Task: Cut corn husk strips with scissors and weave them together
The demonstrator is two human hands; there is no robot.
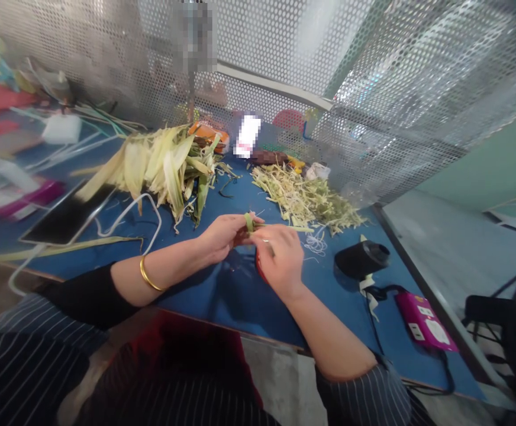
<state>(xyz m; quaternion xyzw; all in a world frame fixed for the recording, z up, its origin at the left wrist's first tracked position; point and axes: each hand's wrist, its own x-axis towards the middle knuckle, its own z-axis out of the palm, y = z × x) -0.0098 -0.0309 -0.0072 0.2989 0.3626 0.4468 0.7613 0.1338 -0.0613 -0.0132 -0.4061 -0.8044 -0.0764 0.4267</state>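
Observation:
My left hand point(222, 236) pinches a small green husk strip point(249, 223), bent into a loop at the fingertips. Closed against it from the right is my right hand point(282, 257), with its fingers on the same piece; a thin pale end sticks out beyond them. A curved red edge point(260, 267) shows under the right palm, mostly hidden, so its kind is unclear. Beyond my left hand lies a heap of dried corn husks point(164, 165). Shredded husk strips point(306, 198) are piled past my right hand, with tangled white thread point(315, 241) in front.
A black tablet-like device point(69, 216) and white cable point(129, 207) lie left. At right are a black cylindrical object point(360, 259) and a purple power strip point(426, 322) with its cord. A lit phone point(247, 136) stands before the perforated metal screen point(276, 47).

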